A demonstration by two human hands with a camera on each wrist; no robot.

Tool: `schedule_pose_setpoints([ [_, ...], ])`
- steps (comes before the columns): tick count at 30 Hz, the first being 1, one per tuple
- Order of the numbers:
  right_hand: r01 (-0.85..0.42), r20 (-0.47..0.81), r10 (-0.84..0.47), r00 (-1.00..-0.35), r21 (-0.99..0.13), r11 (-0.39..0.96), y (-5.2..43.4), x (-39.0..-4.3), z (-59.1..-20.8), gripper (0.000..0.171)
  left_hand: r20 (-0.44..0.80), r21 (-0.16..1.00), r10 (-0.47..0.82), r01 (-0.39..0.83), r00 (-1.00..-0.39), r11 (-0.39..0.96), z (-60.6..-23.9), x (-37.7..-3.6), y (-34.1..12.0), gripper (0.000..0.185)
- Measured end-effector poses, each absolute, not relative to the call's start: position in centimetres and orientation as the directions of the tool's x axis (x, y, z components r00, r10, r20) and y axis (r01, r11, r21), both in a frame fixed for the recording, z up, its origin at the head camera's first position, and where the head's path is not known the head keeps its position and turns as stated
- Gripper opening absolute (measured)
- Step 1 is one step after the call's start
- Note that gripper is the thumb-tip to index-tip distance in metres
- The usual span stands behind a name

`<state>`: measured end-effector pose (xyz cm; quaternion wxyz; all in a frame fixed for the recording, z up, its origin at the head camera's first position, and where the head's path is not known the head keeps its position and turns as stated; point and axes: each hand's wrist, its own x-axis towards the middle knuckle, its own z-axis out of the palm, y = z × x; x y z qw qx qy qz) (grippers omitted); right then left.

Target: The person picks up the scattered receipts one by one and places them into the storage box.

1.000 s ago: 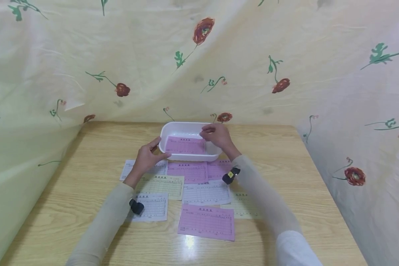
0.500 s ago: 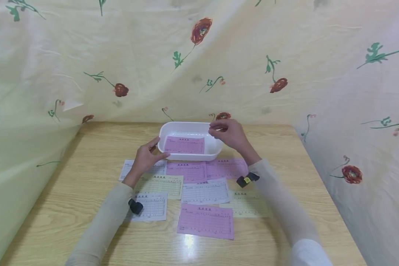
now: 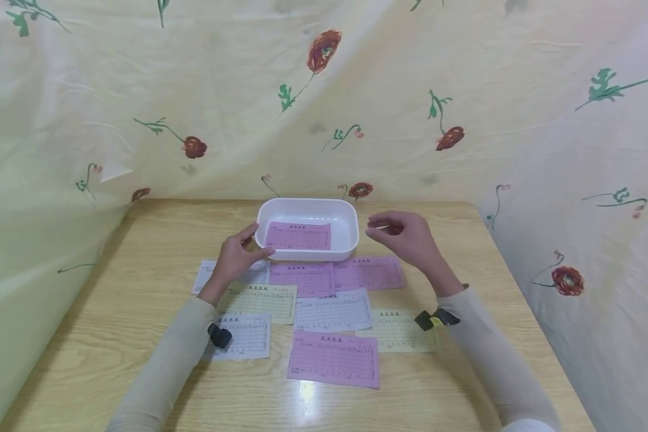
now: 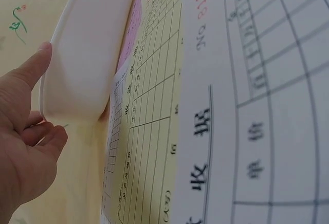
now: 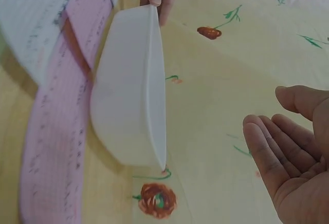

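A: right hand point(image 3: 410, 240) has pulled back off the tub point(image 3: 306, 211), now hovering beside it, fingers loosely curled, holding nothing.

B: yep, left hand point(image 3: 236, 255) grips the tub's left rim near the desk's point(image 3: 113, 312) back edge, 1 pink slip point(image 3: 298, 236) inside.

Wooden table point(image 3: 113, 312), light grain, glare spot near front edge. White plastic tub point(image 3: 306, 211) at back centre, standing on tabletop. Paper slips just in front of tub, loose rows, some overlapping: white slip point(image 3: 205, 275) far left, two pink slips point(image 3: 302, 279) point(image 3: 369, 273) side by side, touching tub's front; yellow slip point(image 3: 259, 302) & white slip point(image 3: 332, 312) in middle row; white slip point(image 3: 248, 336), pink slip point(image 3: 333, 359), yellow slip point(image 3: 394, 331) nearest front
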<state>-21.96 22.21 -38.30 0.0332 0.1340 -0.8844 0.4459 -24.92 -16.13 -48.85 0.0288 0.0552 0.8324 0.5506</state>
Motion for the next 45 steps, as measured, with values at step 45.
schedule_pose_setpoints([
  [45, 0.035, -0.014, 0.036, -0.999, -0.681, 0.731, 31.7, -11.0, -46.4, 0.047, 0.037, 0.923, 0.124, 0.081, -0.992, 0.375, -49.4, -25.2, -16.3, 0.094],
])
